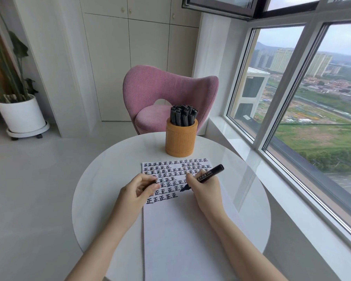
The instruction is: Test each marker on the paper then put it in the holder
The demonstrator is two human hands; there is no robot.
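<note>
Marker (206, 175): black, white-lettered label, uncapped, tip down on paper (180, 230) after the last inked character row. Right hand (206, 190) grips it pen-style. Left hand (139, 189) pinches a dark piece (152, 182). Holder (180, 138) beyond on bench (101, 189).

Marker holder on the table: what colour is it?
The holder is orange-tan, seen best in the head view.

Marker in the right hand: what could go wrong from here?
The holder is already crowded with markers; pushing this marker in may jam, or tip it. The left hand pinches a small dark piece, likely the cap; if it isn't snapped back on, the bare tip could stain the right hand or paper.
</note>
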